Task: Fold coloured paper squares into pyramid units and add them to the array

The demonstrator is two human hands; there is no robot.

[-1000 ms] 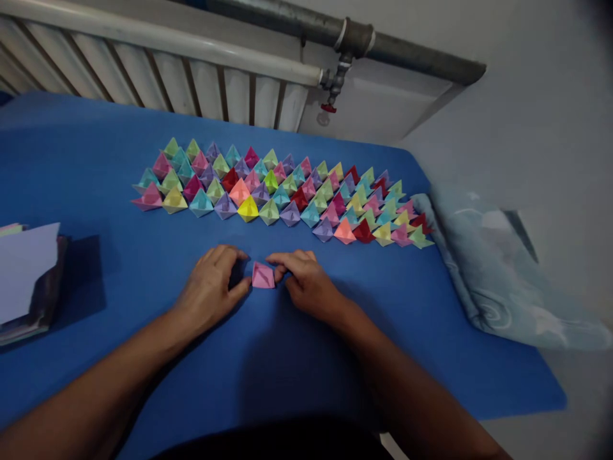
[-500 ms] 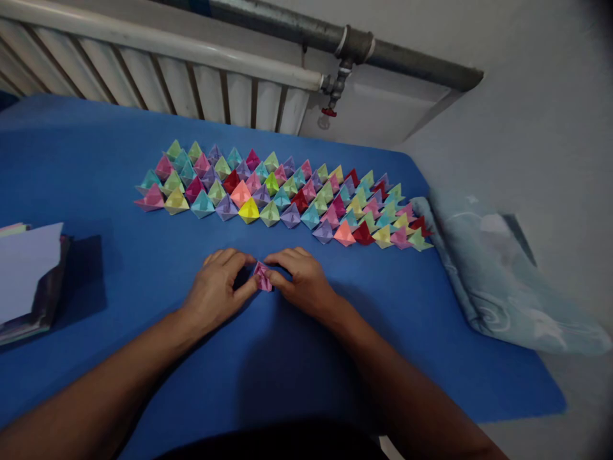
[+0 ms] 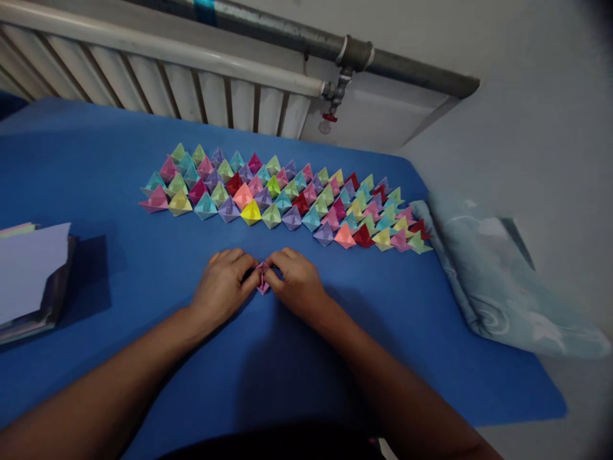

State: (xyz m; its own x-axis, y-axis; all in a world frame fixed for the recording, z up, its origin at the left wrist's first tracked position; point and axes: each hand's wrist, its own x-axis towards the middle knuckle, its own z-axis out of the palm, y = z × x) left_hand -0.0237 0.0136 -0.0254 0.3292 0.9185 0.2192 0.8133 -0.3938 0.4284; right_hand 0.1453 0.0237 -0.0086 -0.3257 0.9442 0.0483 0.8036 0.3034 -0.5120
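Pink paper (image 3: 262, 289): between both hands, low over the blue table (image 3: 191, 399), apart from the folded paper rows (image 3: 249, 213)
Left hand (image 3: 223, 281): thumb and fingers pinched on its left side
Right hand (image 3: 297, 282): likewise pinched on its right
Creases: uneven pulling by the person could tear them
Paper walls: one thumb pressing harder might crush or skew them

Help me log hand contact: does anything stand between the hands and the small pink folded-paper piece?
Nothing visible does: the left hand and the right hand both touch the small pink folded-paper piece directly.
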